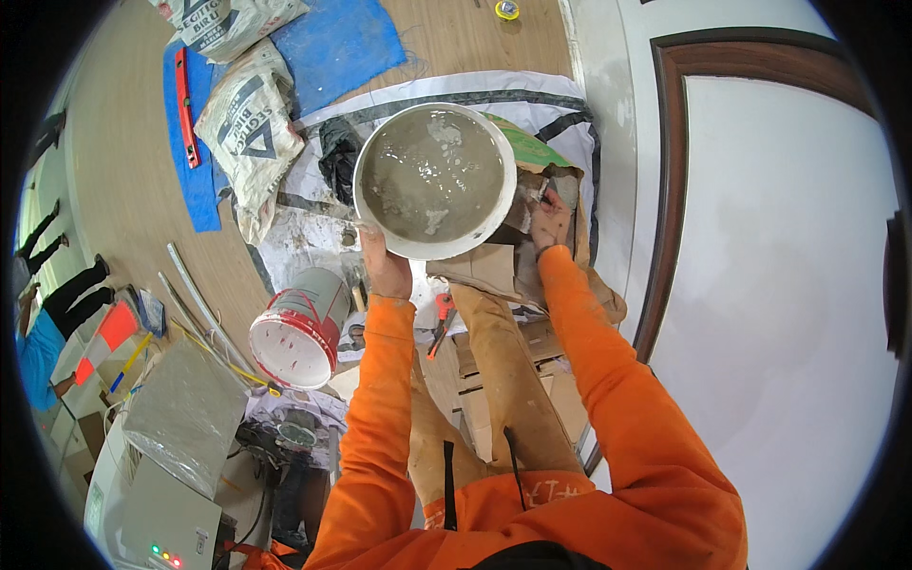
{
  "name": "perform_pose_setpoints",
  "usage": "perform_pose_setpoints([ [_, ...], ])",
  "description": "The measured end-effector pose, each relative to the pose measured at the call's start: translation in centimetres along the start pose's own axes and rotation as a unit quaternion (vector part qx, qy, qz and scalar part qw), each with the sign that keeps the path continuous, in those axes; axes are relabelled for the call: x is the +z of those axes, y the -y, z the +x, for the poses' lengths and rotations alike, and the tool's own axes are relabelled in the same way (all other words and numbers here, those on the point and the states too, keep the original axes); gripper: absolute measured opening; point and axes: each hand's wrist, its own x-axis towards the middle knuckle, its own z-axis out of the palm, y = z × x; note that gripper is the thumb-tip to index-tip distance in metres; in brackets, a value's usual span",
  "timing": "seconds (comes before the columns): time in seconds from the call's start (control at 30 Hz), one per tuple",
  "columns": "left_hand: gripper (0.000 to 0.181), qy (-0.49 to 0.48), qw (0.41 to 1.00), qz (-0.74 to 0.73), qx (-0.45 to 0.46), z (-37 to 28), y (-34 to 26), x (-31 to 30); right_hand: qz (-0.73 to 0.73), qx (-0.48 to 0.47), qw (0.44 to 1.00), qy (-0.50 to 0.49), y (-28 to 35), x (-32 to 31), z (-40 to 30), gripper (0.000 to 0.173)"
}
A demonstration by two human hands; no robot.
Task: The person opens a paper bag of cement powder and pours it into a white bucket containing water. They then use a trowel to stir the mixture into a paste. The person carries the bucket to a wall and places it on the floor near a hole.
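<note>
A round white bucket holds murky grey water with pale clumps floating in it. My left hand grips the near left part of its rim, thumb over the edge. To the right of the bucket, my right hand reaches into an opened paper sack with a green print; its fingers are closed around a small grey-white item that I cannot identify. Loose brown paper from the sack lies below the bucket. A red-handled tool rests on the floor beside my leg.
A red-rimmed paint bucket lies tipped at the left. Printed woven sacks and a red spirit level lie on blue sheeting. A tape measure is at the top. A wall and framed door stand right; people are far left.
</note>
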Motion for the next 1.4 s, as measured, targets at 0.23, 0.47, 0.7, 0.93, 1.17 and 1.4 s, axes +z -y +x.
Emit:
perform_pose_setpoints([
  [0.23,0.066,0.015,1.0,-0.015,-0.023,0.0,1.0,-0.1,0.06,0.091,0.978,0.177,7.9,-5.2,-1.9,0.038],
  [0.47,0.069,0.04,0.999,-0.004,-0.012,0.3,1.6,-0.3,0.016,0.033,0.977,0.212,17.1,-10.3,-5.2,0.034],
  [0.7,0.062,0.021,0.999,0.028,0.009,0.3,1.5,0.6,-0.007,-0.061,0.973,0.223,23.5,-12.2,-7.0,0.034],
  [0.93,0.066,0.038,0.996,0.063,0.046,0.6,1.2,1.5,0.004,-0.124,0.955,0.269,26.5,-5.3,-7.2,0.036],
  [1.17,0.069,0.032,0.994,0.08,0.061,0.7,0.5,2.6,-0.309,-0.435,0.829,0.165,28.2,0.3,-7.3,0.038],
  [1.4,0.074,0.068,0.997,0.034,0.029,0.7,0.5,1.7,-0.396,-0.477,0.772,0.143,29.9,1.1,-10.7,0.038],
])
